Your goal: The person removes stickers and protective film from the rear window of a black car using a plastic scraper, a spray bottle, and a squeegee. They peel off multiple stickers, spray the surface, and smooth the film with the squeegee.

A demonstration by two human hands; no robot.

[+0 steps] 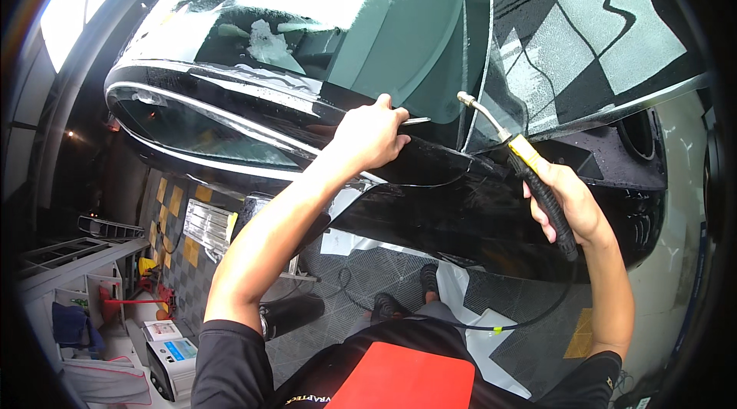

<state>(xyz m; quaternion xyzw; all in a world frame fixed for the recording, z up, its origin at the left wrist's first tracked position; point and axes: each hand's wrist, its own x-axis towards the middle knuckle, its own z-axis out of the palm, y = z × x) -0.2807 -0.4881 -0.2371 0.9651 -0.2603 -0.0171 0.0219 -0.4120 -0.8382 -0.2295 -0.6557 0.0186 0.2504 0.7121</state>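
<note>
So everything here sits around the black car (476, 209), which fills the upper half of the view, wet and glossy. The left hand (368, 136) is up on the car's body just below the side window (322, 18), fingers curled and pinched tight around a thin flat blade-like tool (414, 120) whose tip pokes out toward the window edge. Can't tell exactly what kind of tool it is, too small.

The right hand (572, 206) is further along the car, wrapped fully closed around the black grip of a spray wand (537, 183). The wand has a yellow collar above the grip and a bent metal nozzle (480, 110) that points up at the seam between the side window and the glass next to it. A thin black hose (530, 317) loops down from the wand's bottom end, below the car.

Under the car is a grey grid floor (345, 286), with the person's dark shoes (388, 305) on it and a sheet of white film (468, 286) beside them. Well off to the left of the car there's a white shelf unit (92, 309) with a blue cloth stuffed in one compartment, plus a small white machine with a blue screen (173, 359) sitting on the floor near it. A red panel (403, 382) on the person's apron shows at the bottom edge.
</note>
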